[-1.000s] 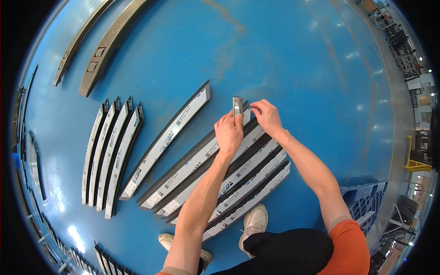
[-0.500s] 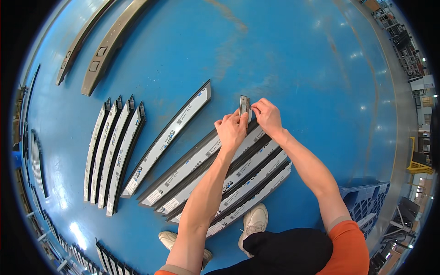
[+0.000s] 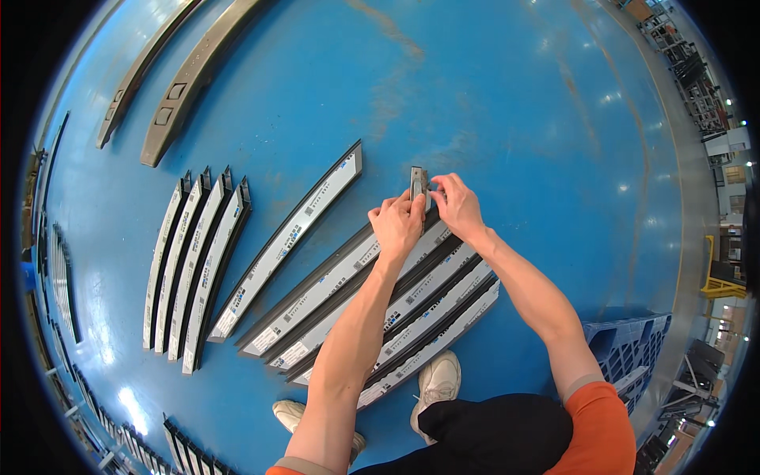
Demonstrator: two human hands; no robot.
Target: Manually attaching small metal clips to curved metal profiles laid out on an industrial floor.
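Note:
My left hand [image 3: 398, 227] is closed round a small metal bracket [image 3: 418, 176], thumb on its face, above the far ends of several curved strips. The bracket stands up past the fingertips. At its right edge my right hand [image 3: 459, 210] is pinched together; what lies between those fingertips is too small to make out. Below both hands, side by side on the floor, are dark curved strips [image 3: 323, 299] with white labelled faces, partly covered by my left forearm. One similar strip [image 3: 290, 236] lies apart on the left.
More labelled strips [image 3: 207, 281] stand in a row further left. Two long brown curved beams [image 3: 180, 93] lie at the far left on the blue floor [image 3: 507, 103]. A blue plastic pallet [image 3: 633, 348] is by my right elbow. My shoes [image 3: 438, 384] are beside the near strips.
My hands and the bracket sit slightly further left in the picture, with the right fingers still at the bracket's edge. The strips lie as before.

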